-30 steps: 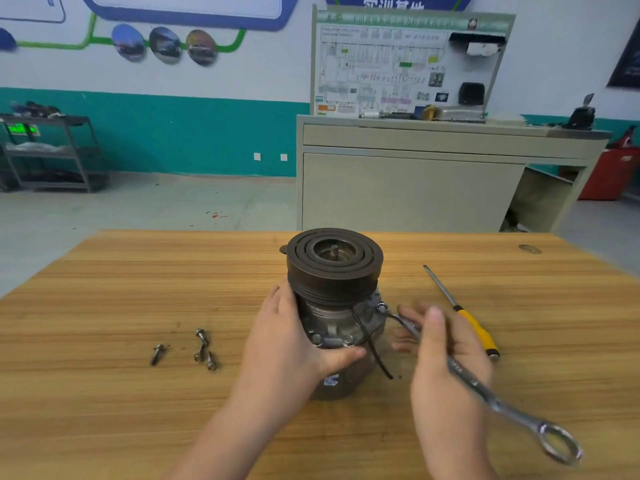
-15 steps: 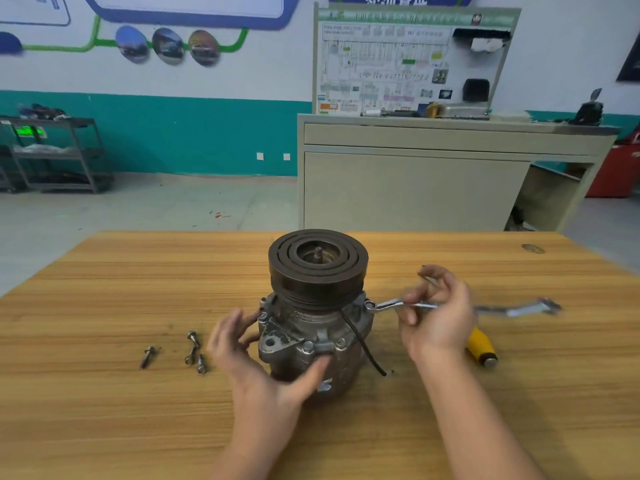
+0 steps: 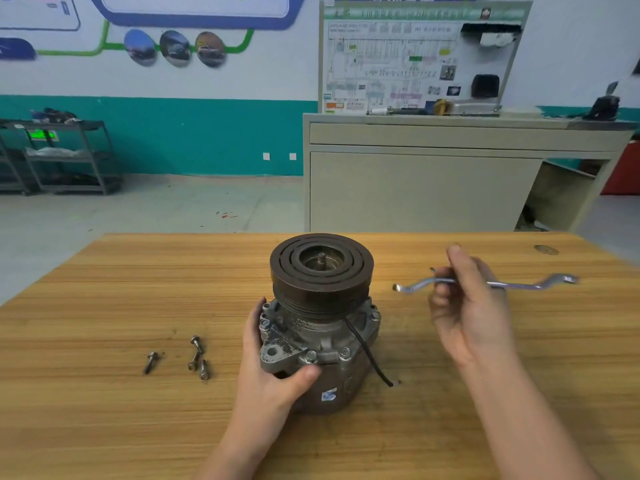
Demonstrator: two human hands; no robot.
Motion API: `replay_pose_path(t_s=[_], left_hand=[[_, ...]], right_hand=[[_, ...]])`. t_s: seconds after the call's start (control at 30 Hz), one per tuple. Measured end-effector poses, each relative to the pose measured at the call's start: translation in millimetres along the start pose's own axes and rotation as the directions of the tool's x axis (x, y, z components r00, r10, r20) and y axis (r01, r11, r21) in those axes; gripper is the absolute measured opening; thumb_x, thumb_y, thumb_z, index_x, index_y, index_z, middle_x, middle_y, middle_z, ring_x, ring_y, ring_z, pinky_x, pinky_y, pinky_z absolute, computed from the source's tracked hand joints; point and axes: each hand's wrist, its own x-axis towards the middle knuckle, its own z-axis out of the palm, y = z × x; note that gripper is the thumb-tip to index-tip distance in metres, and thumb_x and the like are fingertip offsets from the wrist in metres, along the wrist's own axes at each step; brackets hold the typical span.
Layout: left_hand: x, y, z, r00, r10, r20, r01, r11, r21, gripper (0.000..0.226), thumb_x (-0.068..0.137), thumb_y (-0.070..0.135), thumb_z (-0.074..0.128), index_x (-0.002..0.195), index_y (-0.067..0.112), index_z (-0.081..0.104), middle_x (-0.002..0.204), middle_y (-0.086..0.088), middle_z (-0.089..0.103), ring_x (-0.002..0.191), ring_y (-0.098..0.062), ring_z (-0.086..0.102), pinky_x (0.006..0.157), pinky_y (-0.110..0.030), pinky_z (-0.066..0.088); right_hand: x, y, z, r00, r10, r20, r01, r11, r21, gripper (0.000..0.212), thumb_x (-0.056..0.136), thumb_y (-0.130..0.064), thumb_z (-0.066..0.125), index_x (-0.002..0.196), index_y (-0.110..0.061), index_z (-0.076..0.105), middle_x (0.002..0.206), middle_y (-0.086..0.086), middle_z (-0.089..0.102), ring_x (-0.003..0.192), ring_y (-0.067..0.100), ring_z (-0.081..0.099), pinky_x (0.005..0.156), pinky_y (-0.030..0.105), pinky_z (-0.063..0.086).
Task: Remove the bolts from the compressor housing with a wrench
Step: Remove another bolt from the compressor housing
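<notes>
A wooden table [image 3: 104, 427] with a pale, streaked grain fills the lower half of the view, its far edge running across the middle. Beyond it lies a grey floor, a wall painted white above and teal below, and a beige workbench [image 3: 433, 181] carrying an upright wiring-diagram board [image 3: 408, 60]. A dark metal shelf cart [image 3: 65, 157] stands against the wall at far left.

The compressor [image 3: 320, 323] stands upright near the middle of the table, closer to the far edge than the near one. Its top is a dark, rust-brown pulley with concentric grooves and a short shaft in the centre; below that the grey cast housing is grimy and stained, with bolt heads showing around its flange and a thin black wire hanging down its right side to the tabletop.

The left hand [image 3: 273, 372] grips the housing from its left, fingers wrapped behind it and the thumb pressed across the front under the flange. The right hand [image 3: 467, 306] is raised to the right of the compressor, well apart from it, fingers curled round the middle of a silver offset wrench [image 3: 533, 285] held roughly level; neither end touches the compressor.

Four loose bolts [image 3: 195, 355] lie on the table left of the compressor, one a little apart from the other three.
</notes>
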Motion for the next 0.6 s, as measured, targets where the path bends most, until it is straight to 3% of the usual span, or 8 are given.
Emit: replay_pose_path(t_s=[0.1,0.2,0.33,0.47,0.6], left_hand=[[1,0,-2,0.999,-0.018,-0.033,0.019,1.000,0.018,0.111,0.030,0.078,0.077,0.128,0.047,0.032,0.128,0.014,0.055,0.115,0.006,0.053,0.085,-0.004,0.042],[0,0,-2,0.999,-0.021,-0.041,0.022,0.999,0.030,0.112,0.027,0.076,0.078,0.125,0.047,0.031,0.131,0.010,0.051,0.115,0.003,0.053,0.092,-0.017,0.043],[-4,0,0,0.997,-0.007,-0.073,0.010,0.999,0.045,0.112,0.028,0.074,0.079,0.125,0.045,0.030,0.131,0.012,0.048,0.115,0.006,0.051,0.096,-0.020,0.041],[-8,1,1,0.994,0.012,-0.108,-0.005,0.998,0.065,0.103,0.037,0.085,0.068,0.124,0.045,0.030,0.130,0.015,0.046,0.115,0.011,0.047,0.090,-0.006,0.038],[-9,-1,1,0.993,0.019,-0.113,-0.011,0.997,0.070,0.099,0.045,0.087,0.063,0.128,0.044,0.028,0.135,0.012,0.044,0.123,0.002,0.045,0.098,-0.012,0.036]], right_hand=[[-25,11,-3,0.937,-0.314,-0.152,0.290,0.944,-0.159,0.027,0.082,-0.016,0.073,0.062,-0.024,0.056,0.052,0.000,0.062,0.036,0.011,0.052,0.038,0.017,0.040],[-40,29,1,0.839,-0.535,-0.100,0.488,0.822,-0.294,0.030,0.081,-0.018,0.073,0.063,-0.028,0.051,0.055,0.003,0.065,0.039,0.014,0.059,0.040,0.019,0.044],[-45,45,4,0.786,-0.618,-0.032,0.571,0.744,-0.348,0.023,0.078,-0.034,0.072,0.064,-0.035,0.054,0.057,0.003,0.066,0.044,0.015,0.063,0.046,0.024,0.049],[-48,56,5,0.725,-0.681,0.099,0.652,0.633,-0.417,0.022,0.084,-0.038,0.069,0.067,-0.036,0.054,0.062,-0.006,0.068,0.054,0.009,0.067,0.055,0.017,0.051],[-51,62,6,0.576,-0.763,0.294,0.758,0.365,-0.540,0.023,0.090,-0.038,0.065,0.070,-0.033,0.056,0.062,-0.011,0.064,0.061,0.004,0.065,0.057,0.020,0.050]])
